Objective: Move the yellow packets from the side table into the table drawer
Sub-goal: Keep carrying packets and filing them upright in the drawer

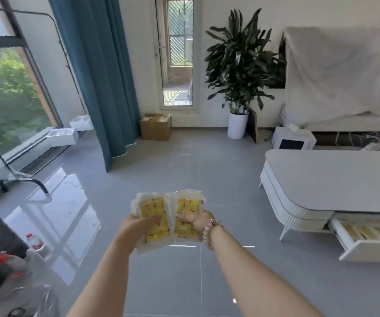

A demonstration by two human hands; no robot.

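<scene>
Left hand (136, 227) and right hand (194, 221) each grip yellow packets (154, 218) mid-room — open drawer (367, 244) already holds some; these 2 bundles remain undelivered.

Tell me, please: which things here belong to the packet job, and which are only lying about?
Job: yellow packets, gripped by left hand and right hand; open drawer; white table.
Lying about: cardboard box; potted plant; water bottle; blue curtain.

Yellow packets (152, 207) aloft; table drawer (371, 249) open
</scene>
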